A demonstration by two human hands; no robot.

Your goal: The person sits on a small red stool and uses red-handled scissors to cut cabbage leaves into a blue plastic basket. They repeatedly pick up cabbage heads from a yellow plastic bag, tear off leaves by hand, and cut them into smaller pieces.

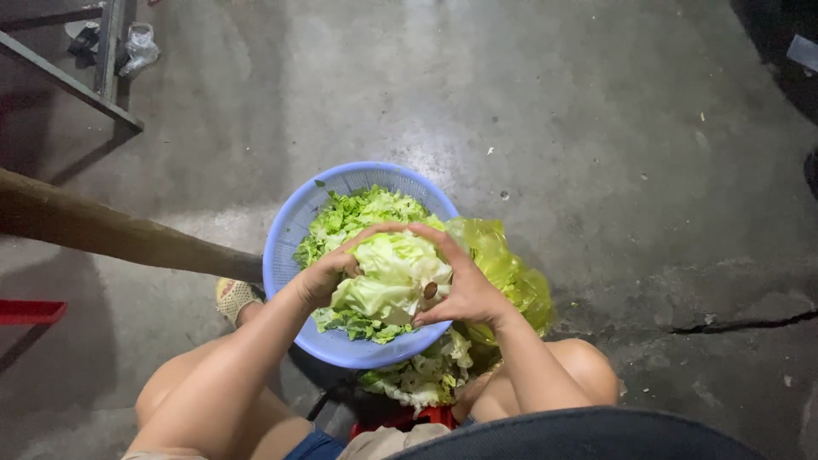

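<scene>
At the far left a red object point(30, 311) pokes in at the frame edge and a grey metal frame point(102, 60) stands on the concrete floor point(596, 128), with a crumpled plastic wrapper point(139, 47) beside it; a brown wooden beam point(119, 234) slants in from the left and ends just beside the blue plastic colander point(285, 247), close enough that an elbow swinging out could meet it; a sandalled foot point(233, 296) rests on the floor below the colander's left rim; the left hand point(322, 277) is curled around the left side of a pale green cabbage head point(394, 277), fingers arching over its top, and the head is held over the colander, just above the torn green leaves point(358, 213) piled inside; the right hand point(464, 285) clasps the cabbage's right side, thumb pressed into the leaves (both hands are closed on it, neither is free); judging from the pile, the step in hand is pulling leaves off the head into the colander, and the next move calls for a firm hold with one hand while the other peels a leaf away; more cabbage pieces point(426, 375) lie under the colander's near rim, touching a yellow plastic bag point(507, 273) bunched to the right; further right a crack point(741, 324) runs through the floor, well apart from the work.
</scene>
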